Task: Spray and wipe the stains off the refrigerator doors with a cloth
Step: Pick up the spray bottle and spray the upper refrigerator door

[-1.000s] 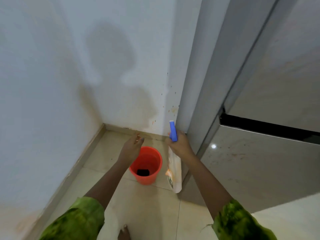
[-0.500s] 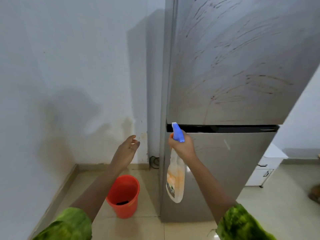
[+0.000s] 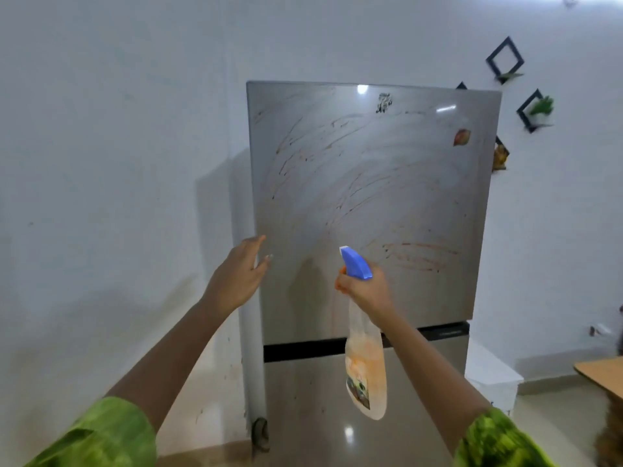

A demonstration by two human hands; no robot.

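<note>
A: Where do things stand?

B: The right hand (image 3: 367,291) is clenched round the neck of the clear plastic spray bottle with the blue trigger head and orange liquid (image 3: 365,365), held up near the lower part of the tall brushed-steel upper refrigerator door (image 3: 371,203). The nozzle points up and left, toward the door. The left hand (image 3: 237,278) is released, empty, fingers loose by the door's left edge; I cannot tell if it touches.

A: And the stains?

B: Reddish-brown curved streaks (image 3: 303,153) cover the upper door, with a denser patch (image 3: 418,254) just right of the nozzle.

A: How to spray well?

B: I'd aim squarely at the streaks, mist evenly from the top down, and avoid heavy runs. No cloth is in view; it must be fetched before wiping.
</note>
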